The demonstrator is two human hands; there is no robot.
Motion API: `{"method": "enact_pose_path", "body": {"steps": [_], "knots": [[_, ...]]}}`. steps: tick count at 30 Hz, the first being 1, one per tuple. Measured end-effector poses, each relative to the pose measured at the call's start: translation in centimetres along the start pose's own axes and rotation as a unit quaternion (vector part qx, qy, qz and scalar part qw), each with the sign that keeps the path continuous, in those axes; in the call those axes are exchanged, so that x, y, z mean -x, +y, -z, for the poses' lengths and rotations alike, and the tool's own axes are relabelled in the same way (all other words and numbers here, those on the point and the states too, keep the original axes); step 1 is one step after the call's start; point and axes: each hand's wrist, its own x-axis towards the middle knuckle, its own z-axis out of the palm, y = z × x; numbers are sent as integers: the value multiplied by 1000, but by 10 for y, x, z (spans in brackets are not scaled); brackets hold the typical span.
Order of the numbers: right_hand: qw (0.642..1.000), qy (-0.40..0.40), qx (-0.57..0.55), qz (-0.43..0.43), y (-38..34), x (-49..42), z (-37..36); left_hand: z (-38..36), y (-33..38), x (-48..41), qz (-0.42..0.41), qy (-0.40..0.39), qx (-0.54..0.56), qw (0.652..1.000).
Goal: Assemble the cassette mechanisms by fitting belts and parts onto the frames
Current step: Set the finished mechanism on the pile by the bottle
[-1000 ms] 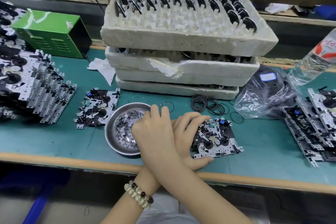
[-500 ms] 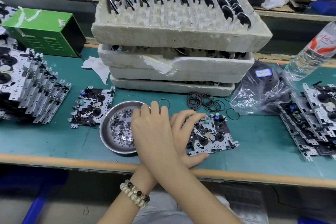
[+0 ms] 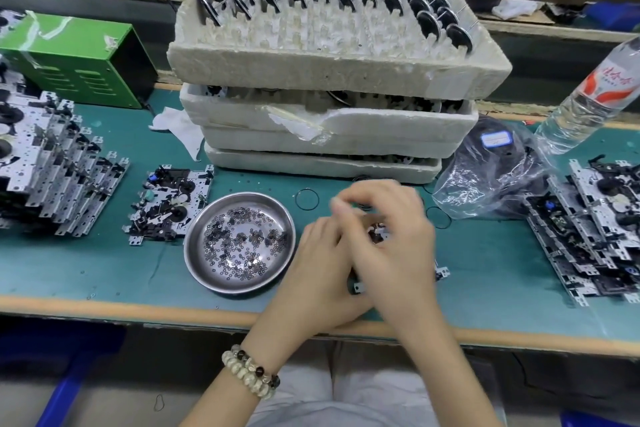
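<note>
The cassette mechanism frame (image 3: 377,235) lies on the green mat near the front edge, almost wholly hidden under both hands; only a dark patch and its corners show. My left hand (image 3: 320,267), the one with the bead bracelet, grips the frame's left side. Over it hovers my right hand (image 3: 391,239), blurred, its fingers curled and the fingertips drawn together; what they pinch, if anything, is too small to see. A steel bowl (image 3: 194,253) of small washers (image 3: 242,243) stands just left of the hands. Loose black belts (image 3: 306,198) lie behind them.
Stacked foam trays (image 3: 311,69) holding black flywheels (image 3: 429,22) fill the back. Another mechanism (image 3: 169,204) lies left of the bowl. Stacks of frames stand at far left (image 3: 52,166) and far right (image 3: 588,229). A plastic bag (image 3: 485,177), bottle (image 3: 595,94) and green box (image 3: 76,59) sit behind.
My right hand has left the bowl and swung right, now above the frame with curled fingers. The arms are no longer crossed. My left hand stays on the frame.
</note>
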Motion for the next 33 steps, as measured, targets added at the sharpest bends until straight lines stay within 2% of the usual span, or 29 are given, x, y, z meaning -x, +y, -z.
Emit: {"method": "enact_pose_path", "body": {"steps": [4, 7, 22, 33], "knots": [[986, 47, 128, -102, 41, 1, 32, -5, -7, 2, 3, -2, -12, 1000], [973, 29, 206, -97, 58, 8, 33, -8, -9, 3, 3, 0, -4, 1000], [963, -61, 228, -129, 56, 3, 26, -10, -11, 4, 4, 10, 7, 1000], [918, -228, 269, -180, 45, -32, 37, -9, -12, 5, 4, 6, 0, 1000]]}}
